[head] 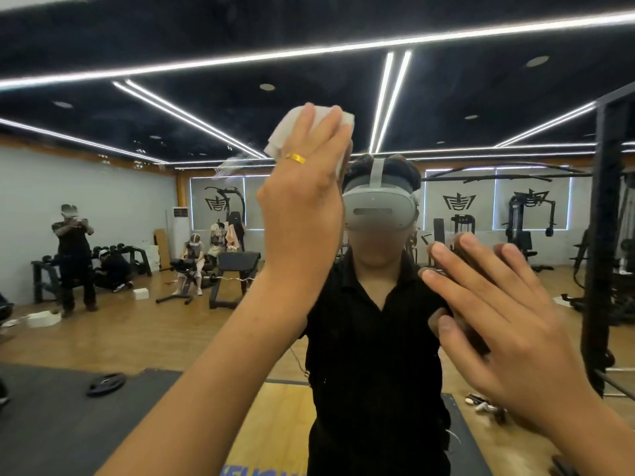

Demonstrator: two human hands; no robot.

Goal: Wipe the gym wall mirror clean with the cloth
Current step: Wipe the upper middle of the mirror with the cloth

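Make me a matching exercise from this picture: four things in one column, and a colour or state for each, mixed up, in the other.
Things:
1. cloth
2. ring
3. right hand
4. weight plate

Descriptions:
A. gold
B. fingers straight, holding nothing
C. white, under the left hand
D. lying on the dark floor mat

Pairs: 1-C, 2-A, 3-B, 4-D

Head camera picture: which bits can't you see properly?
Head view: most of the white cloth is hidden behind the left hand.
Head view: the right hand has its palm facing the mirror, hidden by the hand's own back.
Head view: the left forearm is cut off by the bottom edge.
Head view: the reflected weight plate is too small to read any markings.
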